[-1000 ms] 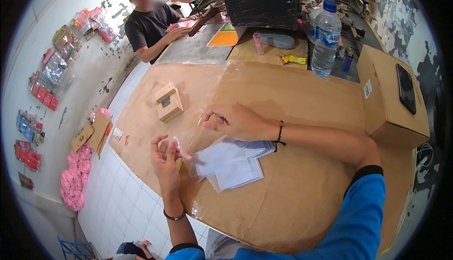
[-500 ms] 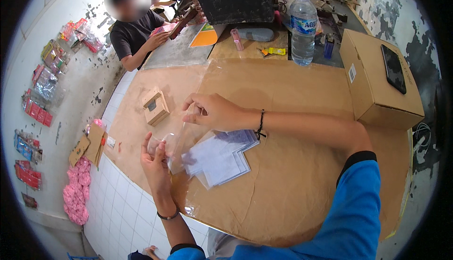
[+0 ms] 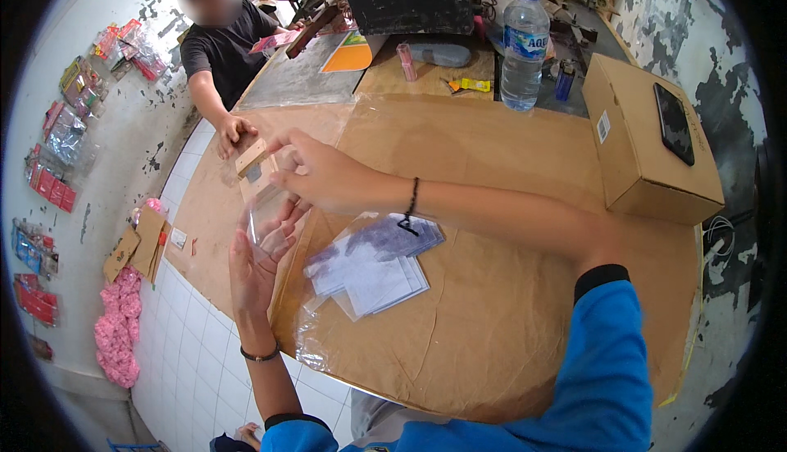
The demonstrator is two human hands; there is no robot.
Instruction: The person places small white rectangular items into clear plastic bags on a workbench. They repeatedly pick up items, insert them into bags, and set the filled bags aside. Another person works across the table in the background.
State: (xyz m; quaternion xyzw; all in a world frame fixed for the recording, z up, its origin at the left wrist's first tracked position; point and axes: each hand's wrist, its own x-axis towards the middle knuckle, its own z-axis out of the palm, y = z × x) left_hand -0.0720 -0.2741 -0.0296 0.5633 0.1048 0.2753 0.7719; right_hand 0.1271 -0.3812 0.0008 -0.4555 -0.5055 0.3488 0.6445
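Observation:
My left hand (image 3: 261,268) is palm up near the table's left edge, with a clear plastic piece (image 3: 256,227) between its thumb and fingers. Above it, my right hand (image 3: 316,172) reaches left with curled fingers. Blur hides whether its thumb and forefinger grip the plastic. Just beyond those fingertips is a small wooden block fixture (image 3: 252,159) with a grey patch, partly covered by my hands. Another person's hand (image 3: 233,134) is at its far side. Under my right wrist lies a loose stack of whitish rectangular sheets (image 3: 385,284) in or on clear plastic.
The brown-covered table (image 3: 508,313) carries a cardboard box (image 3: 627,165) with a phone (image 3: 674,124) on top at right. A water bottle (image 3: 525,50) and a lighter (image 3: 565,80) stand at the back. Pink bundles (image 3: 119,329) are on the tiled floor at left.
Both my hands have moved left, the right one up to the wooden block. The other person's hand has come down to the block. The whitish sheets now show more plainly.

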